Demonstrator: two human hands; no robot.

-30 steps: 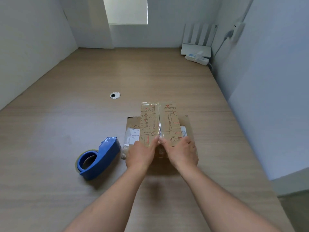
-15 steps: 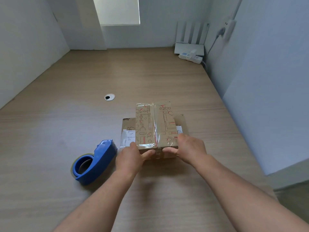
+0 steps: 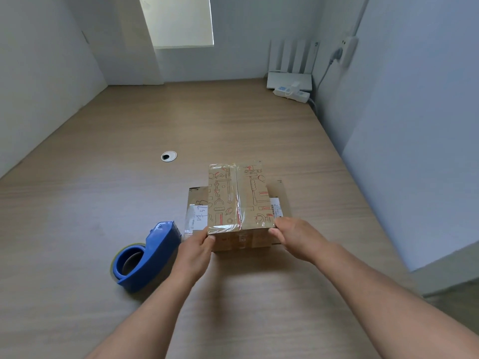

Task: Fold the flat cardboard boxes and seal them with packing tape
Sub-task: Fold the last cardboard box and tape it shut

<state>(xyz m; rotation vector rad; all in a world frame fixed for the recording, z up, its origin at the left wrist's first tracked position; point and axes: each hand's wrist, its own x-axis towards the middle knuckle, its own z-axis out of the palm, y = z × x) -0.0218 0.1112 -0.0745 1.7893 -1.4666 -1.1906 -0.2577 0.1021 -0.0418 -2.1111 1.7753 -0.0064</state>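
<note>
The dispenser [image 3: 145, 257] lies on the table [image 3: 103, 177] just beside the left hand [image 3: 194, 251], so a careless wrist could knock it. This hand grips the near left corner of the box [image 3: 239, 200], which stands taped on a flat carton [image 3: 197, 203] mid-table. The right hand [image 3: 293, 234] grips the near right corner. With uneven pull, I think, the box may twist or drag the carton, and the wrinkled seam tape could peel.

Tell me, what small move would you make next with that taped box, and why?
Probably lift the box off the flat cardboard under it and set it aside. Its top seam is already covered by clear tape, the left hand and right hand grip its near corners, and the tape dispenser lies untouched beside it.
</note>
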